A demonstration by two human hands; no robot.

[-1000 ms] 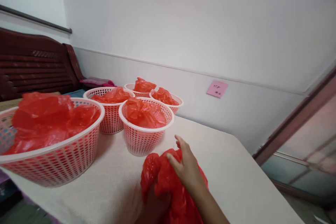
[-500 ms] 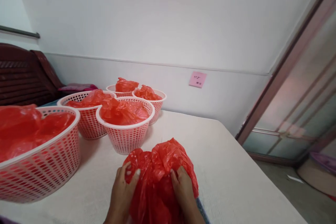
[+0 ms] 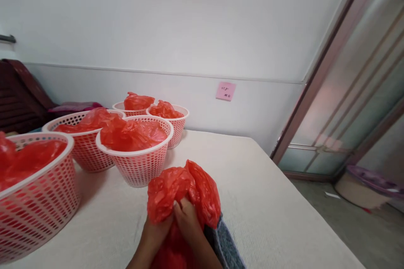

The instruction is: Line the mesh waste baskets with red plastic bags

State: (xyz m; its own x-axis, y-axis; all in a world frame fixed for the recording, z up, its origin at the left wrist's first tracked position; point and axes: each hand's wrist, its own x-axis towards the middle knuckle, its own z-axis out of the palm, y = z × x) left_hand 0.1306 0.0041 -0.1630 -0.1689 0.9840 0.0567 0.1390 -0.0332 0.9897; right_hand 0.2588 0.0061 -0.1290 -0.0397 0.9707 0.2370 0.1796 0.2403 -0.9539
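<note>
A crumpled red plastic bag (image 3: 202,189) stands at the near edge of the white-covered table, its top bunched up and flopping over. My left hand (image 3: 160,227) is closed on the bag from the left, most of its fingers hidden under the red folds. From the right, my right hand (image 3: 186,214) grips the gathered neck of the bag, close against the left one. What the bag contains does not show. Just behind it stands a white perforated plastic basket (image 3: 139,168) lined with red plastic.
Several more lined baskets, one a large basket (image 3: 41,201) at the left, stand on the table (image 3: 246,185). Grey-blue cloth (image 3: 225,239) lies beside the bag. A pink note (image 3: 225,91) is on the wall. A bin (image 3: 362,189) stands on the floor at right.
My hands have come together from either side of the bag, drawing its neck in. The bag's top now stands gathered and folded over. The view has turned slightly right.
</note>
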